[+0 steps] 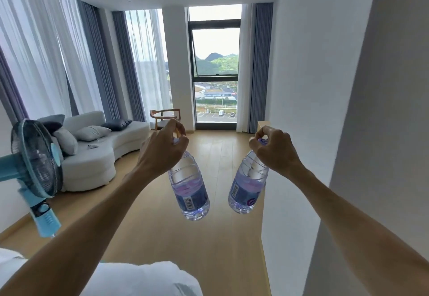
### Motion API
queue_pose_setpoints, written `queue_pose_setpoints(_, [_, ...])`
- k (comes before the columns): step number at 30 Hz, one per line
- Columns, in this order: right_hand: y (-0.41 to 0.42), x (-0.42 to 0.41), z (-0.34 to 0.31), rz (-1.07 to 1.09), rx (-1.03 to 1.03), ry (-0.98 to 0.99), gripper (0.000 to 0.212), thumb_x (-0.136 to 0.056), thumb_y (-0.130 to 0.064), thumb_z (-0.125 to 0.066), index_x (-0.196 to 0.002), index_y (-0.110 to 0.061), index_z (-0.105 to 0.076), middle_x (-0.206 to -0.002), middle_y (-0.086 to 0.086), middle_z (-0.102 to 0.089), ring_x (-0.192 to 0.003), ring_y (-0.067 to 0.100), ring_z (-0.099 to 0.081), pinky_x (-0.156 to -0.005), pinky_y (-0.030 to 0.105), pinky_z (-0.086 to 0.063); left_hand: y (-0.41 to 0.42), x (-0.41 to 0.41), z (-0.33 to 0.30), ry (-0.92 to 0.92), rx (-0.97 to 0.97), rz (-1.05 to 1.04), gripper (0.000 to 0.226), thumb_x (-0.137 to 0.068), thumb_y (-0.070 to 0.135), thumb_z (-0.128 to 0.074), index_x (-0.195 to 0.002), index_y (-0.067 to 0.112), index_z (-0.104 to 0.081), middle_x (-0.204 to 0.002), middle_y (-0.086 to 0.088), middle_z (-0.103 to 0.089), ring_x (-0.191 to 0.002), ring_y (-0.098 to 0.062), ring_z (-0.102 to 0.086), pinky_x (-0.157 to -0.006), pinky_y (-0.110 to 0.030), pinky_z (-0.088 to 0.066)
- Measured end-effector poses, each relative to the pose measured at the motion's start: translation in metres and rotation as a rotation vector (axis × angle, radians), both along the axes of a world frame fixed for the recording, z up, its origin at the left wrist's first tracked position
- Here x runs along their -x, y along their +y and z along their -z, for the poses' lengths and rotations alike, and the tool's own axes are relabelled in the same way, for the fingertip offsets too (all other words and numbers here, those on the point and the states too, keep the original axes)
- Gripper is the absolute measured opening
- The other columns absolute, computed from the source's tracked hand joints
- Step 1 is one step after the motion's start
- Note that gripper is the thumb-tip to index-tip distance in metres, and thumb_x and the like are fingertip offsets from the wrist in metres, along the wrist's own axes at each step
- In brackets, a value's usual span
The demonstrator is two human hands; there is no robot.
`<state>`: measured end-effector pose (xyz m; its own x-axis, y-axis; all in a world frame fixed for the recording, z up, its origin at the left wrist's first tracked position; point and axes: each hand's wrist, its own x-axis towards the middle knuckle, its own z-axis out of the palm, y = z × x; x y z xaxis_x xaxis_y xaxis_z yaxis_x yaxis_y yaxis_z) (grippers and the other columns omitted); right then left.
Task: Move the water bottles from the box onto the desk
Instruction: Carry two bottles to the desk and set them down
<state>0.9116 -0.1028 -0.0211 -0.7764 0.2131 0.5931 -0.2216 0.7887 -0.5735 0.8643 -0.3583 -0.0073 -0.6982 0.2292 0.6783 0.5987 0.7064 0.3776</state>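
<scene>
While each hand pinches a cap, left hand (162,149) and right hand (274,149), both bottles (189,186) (247,184) hang near-vertical, bases converging; no bench in view.

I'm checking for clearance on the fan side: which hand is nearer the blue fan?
Left. The left hand is nearer the blue fan; the right hand is farther off, by the white wall.

Both forearms are bare from wrist to elbow, with no watch, band or ring showing on the left hand (162,149) or the right hand (274,150). A white garment (139,279) covers the torso at the lower edge, its cloth smooth and plain.
</scene>
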Motion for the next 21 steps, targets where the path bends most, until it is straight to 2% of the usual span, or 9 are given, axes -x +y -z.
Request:
queue_pose_setpoints(3, [0.016, 0.070, -0.003, -0.020, -0.018, 0.016, 0.013, -0.090, -0.023, -0.064, -0.094, -0.011, -0.063, -0.084, -0.005, -0.059, -0.075, 0.014, -0.057, -0.056, 0.010, -0.038, 0.018, 0.062, -0.005, -0.033, 0.011, -0.016, 0.012, -0.094, 0.019, -0.053, -0.105, 0.014, -0.053, -0.058, 0.016, -0.043, -0.049, -0.005, -0.043, -0.053, -0.023, -0.035])
queue_pose_setpoints(7, [0.035, 0.154, -0.008, -0.011, 0.003, 0.034, 0.015, -0.090, -0.025, -0.064, -0.096, -0.011, -0.063, -0.085, -0.004, -0.059, -0.076, 0.016, -0.058, -0.057, 0.011, -0.039, 0.035, 0.136, -0.011, -0.076, -0.034, -0.031, 0.009, -0.095, 0.020, -0.048, -0.103, 0.017, -0.050, -0.062, 0.013, -0.049, -0.056, -0.010, -0.049, -0.063, -0.031, -0.046])
queue_pose_setpoints(10, [0.049, 0.212, -0.008, 0.016, 0.048, 0.054, 0.019, -0.091, -0.026, -0.062, -0.099, -0.009, -0.064, -0.083, -0.005, -0.059, -0.071, 0.012, -0.056, -0.056, 0.012, -0.038, 0.046, 0.193, -0.012, -0.095, -0.083, -0.036, 0.009, -0.096, 0.020, -0.046, -0.103, 0.015, -0.050, -0.066, 0.007, -0.054, -0.056, -0.006, -0.047, -0.062, -0.028, -0.041])
queue_pose_setpoints(12, [0.058, 0.250, -0.006, 0.037, 0.070, 0.062, 0.020, -0.092, -0.027, -0.061, -0.101, -0.009, -0.064, -0.083, -0.005, -0.059, -0.069, 0.011, -0.055, -0.056, 0.013, -0.040, 0.054, 0.231, -0.011, -0.105, -0.102, -0.029, 0.008, -0.096, 0.020, -0.046, -0.102, 0.017, -0.050, -0.074, -0.001, -0.059, -0.063, -0.017, -0.057, -0.063, -0.029, -0.041])
queue_pose_setpoints(14, [0.066, 0.289, -0.004, 0.044, 0.080, 0.064, 0.020, -0.091, -0.028, -0.061, -0.100, -0.010, -0.064, -0.083, -0.005, -0.060, -0.070, 0.012, -0.056, -0.058, 0.017, -0.043, 0.063, 0.270, -0.008, -0.104, -0.112, -0.016, 0.006, -0.095, 0.020, -0.047, -0.101, 0.017, -0.050, -0.072, -0.007, -0.062, -0.069, -0.029, -0.062, -0.063, -0.030, -0.042])
queue_pose_setpoints(15, [0.070, 0.308, -0.003, 0.044, 0.076, 0.064, 0.020, -0.091, -0.028, -0.061, -0.098, -0.010, -0.064, -0.083, -0.005, -0.060, -0.070, 0.012, -0.056, -0.058, 0.017, -0.044, 0.067, 0.290, -0.006, -0.101, -0.122, -0.011, 0.006, -0.095, 0.019, -0.048, -0.099, 0.017, -0.050, -0.069, -0.009, -0.062, -0.064, -0.027, -0.060, -0.061, -0.029, -0.041])
queue_pose_setpoints(18, [0.080, 0.370, -0.001, 0.033, 0.034, 0.051, 0.015, -0.090, -0.028, -0.060, -0.093, -0.013, -0.062, -0.081, -0.005, -0.060, -0.067, 0.012, -0.055, -0.055, 0.018, -0.045, 0.080, 0.351, -0.004, -0.074, -0.145, 0.014, 0.007, -0.093, 0.017, -0.048, -0.099, 0.013, -0.051, -0.055, 0.002, -0.051, -0.048, -0.010, -0.043, -0.053, -0.027, -0.034])
queue_pose_setpoints(21, [0.089, 0.432, -0.003, 0.004, 0.012, 0.016, 0.011, -0.090, -0.027, -0.061, -0.089, -0.017, -0.059, -0.078, -0.004, -0.059, -0.070, 0.016, -0.058, -0.054, 0.022, -0.048, 0.093, 0.420, -0.005, -0.072, -0.152, 0.060, 0.007, -0.093, 0.016, -0.047, -0.098, 0.014, -0.051, -0.050, 0.004, -0.045, -0.043, -0.010, -0.037, -0.050, -0.027, -0.033])
